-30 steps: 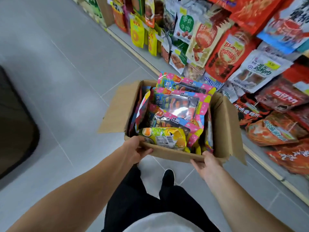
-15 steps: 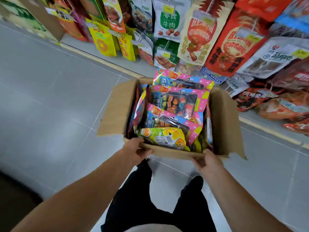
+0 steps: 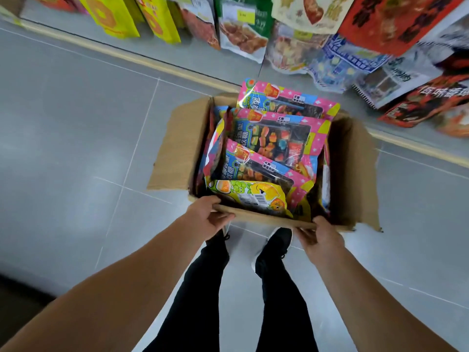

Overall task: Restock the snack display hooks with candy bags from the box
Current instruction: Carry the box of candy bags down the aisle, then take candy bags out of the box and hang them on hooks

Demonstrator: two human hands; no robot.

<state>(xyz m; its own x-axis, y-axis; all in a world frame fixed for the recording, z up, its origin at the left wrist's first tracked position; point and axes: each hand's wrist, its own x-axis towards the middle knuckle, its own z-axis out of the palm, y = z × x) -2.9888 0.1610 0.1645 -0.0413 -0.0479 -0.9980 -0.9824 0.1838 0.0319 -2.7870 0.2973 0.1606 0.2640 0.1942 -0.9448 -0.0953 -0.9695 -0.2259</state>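
While both arms reach out from the bottom of the view, the person stands in black trousers (image 3: 200, 295) and dark shoes (image 3: 275, 246) on the grey tiled floor (image 3: 76, 138), carrying the goods rather than hanging them. The left hand (image 3: 205, 217) grips the near rim of the cardboard box (image 3: 352, 171) at its left corner, thumb over the edge and fingers curled under; the right hand (image 3: 321, 238) grips the same rim further right, fingers tucked beneath the flap. The box is off the floor, held out in front between the hands, its side flaps splayed open, plain brown card with soft, worn edges.

Inside, the candy bags stand packed on edge. Nearest is a yellow bag (image 3: 251, 196) printed with cartoon fruit and a barcode label; behind it sit pink bags (image 3: 276, 138), glossy film with clear windows showing small coloured sweets. They look slippery and crinkly, likely to slide against each other if the box tips.

Beyond the box runs a pale kerb (image 3: 142, 57) along the foot of the display, and above it hang rows of snack packets (image 3: 243, 34) in yellow, green, white and red foil; the hooks themselves cannot be made out.

So this reads as the carry-in step, no bag yet drawn. The next move probably calls for setting the box down, or propping it on one arm, to free a hand for the top bag.
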